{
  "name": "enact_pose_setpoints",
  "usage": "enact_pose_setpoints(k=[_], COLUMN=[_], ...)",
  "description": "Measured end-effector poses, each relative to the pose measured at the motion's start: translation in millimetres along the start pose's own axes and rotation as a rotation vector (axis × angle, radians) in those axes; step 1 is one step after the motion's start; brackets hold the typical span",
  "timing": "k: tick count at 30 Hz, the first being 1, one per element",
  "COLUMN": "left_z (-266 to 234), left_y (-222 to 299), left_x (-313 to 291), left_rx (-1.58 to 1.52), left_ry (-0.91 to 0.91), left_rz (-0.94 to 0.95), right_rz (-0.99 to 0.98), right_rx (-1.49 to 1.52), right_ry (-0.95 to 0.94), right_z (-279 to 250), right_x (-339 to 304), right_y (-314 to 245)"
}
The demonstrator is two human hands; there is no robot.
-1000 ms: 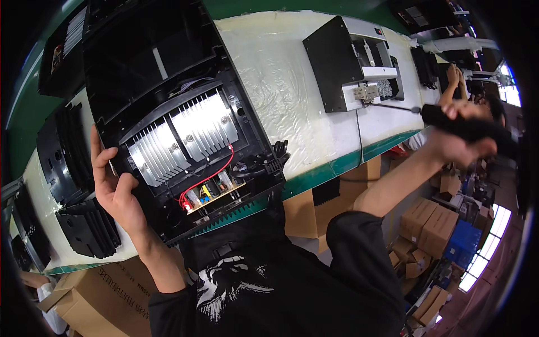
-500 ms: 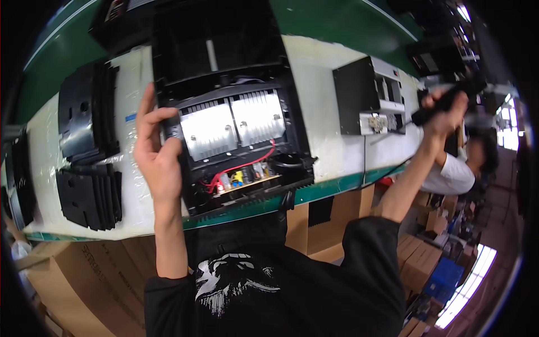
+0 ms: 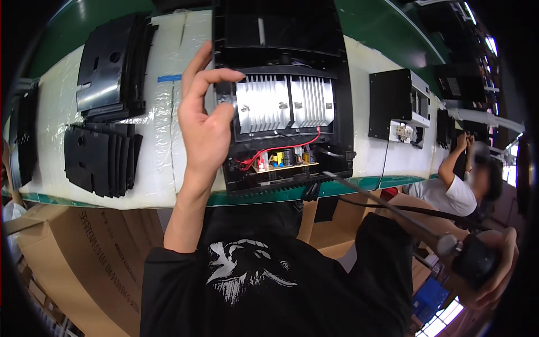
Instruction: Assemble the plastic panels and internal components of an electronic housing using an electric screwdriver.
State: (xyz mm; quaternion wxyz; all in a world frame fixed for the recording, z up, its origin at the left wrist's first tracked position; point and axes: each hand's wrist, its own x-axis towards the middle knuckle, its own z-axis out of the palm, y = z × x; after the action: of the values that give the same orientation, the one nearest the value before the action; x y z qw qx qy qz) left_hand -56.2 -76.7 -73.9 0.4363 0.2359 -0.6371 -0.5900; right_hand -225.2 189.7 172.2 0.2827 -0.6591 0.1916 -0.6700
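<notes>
A black electronics case point(image 3: 345, 123) lies on the bench before me. Inside sit two finned silver heat sinks point(image 3: 262, 104), a circuit board point(image 3: 286, 160) with coloured parts and a red wire point(image 3: 281, 147). My left hand point(image 3: 205, 121) grips the case's left side, index finger hooked over the edge and thumb lower down. At lower right my right hand point(image 3: 502, 272) is closed round the black handle of a long-shafted screwdriver point(image 3: 404, 216), apparently powered. Its tip points toward the case's lower right corner; contact cannot be made out.
Black panels point(image 3: 109, 73) are stacked at left, with more panels point(image 3: 101, 157) nearer me. A black-and-white box unit point(image 3: 390, 104) stands at right, a cable point(image 3: 384, 163) hanging from it. Cardboard boxes point(image 3: 84, 264) stand below the bench edge. Another person point(image 3: 449, 188) works at far right.
My right hand has brought the screwdriver from the upper right down to the lower right, its shaft now toward the case. The view has shifted; my left hand stays at the case's side.
</notes>
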Motion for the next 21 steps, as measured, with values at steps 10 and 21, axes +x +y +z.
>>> enact_pose_setpoints(k=[10, 21], left_z=[-4, -4], left_y=[-5, -11], left_x=[-1, 0], left_rx=[-0.058, -0.038], left_ry=[0.022, -0.032], left_rz=[-0.002, 0.058], right_rz=[-0.083, 0.270], right_rx=[-0.060, -0.341], right_ry=[0.417, 0.435], right_z=[77, 101], right_x=[-1, -31], right_y=[158, 190])
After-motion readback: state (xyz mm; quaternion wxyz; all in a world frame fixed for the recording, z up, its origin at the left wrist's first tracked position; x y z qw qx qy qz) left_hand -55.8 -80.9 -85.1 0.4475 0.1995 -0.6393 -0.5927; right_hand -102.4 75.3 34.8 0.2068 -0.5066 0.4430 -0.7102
